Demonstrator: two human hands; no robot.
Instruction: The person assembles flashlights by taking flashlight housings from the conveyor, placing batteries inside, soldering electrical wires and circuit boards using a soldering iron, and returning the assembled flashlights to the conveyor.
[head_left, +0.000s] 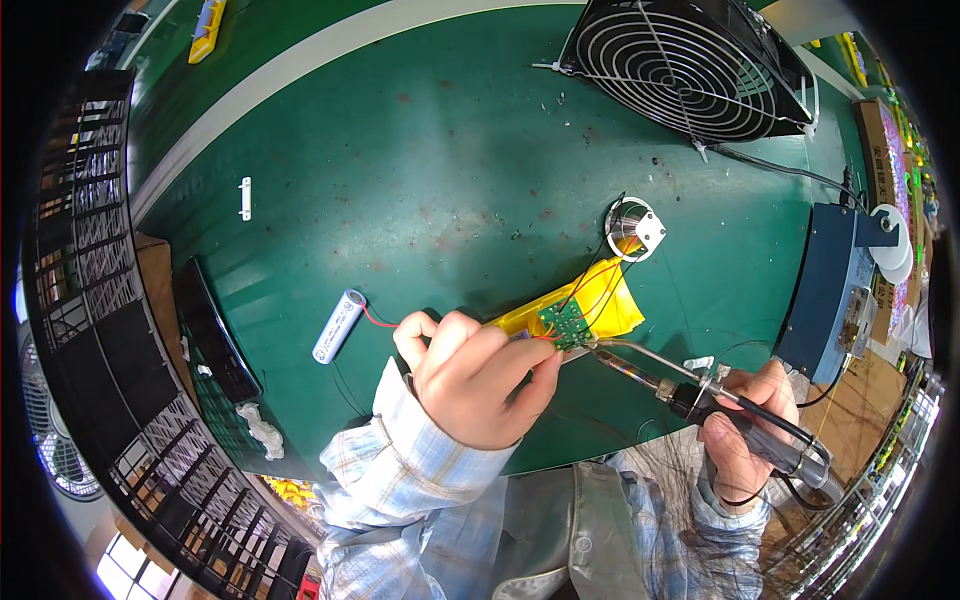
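Note:
My left hand is closed in a pinch on a red wire at the near edge of a small green circuit board. Another stretch of red wire runs from that hand to a blue cylindrical battery lying to its left. The board rests against a yellow plastic piece; thin wires link it to a round silver-and-white part farther back. In my right hand is a soldering iron, its fingers wrapped round the handle. The iron's tip and a curved metal feed tube meet the board's right near corner.
A black fan with a wire guard stands at the back right. On the right sits a blue box-shaped device with a white spool. A black curved tray and a small white strip lie left on the green table.

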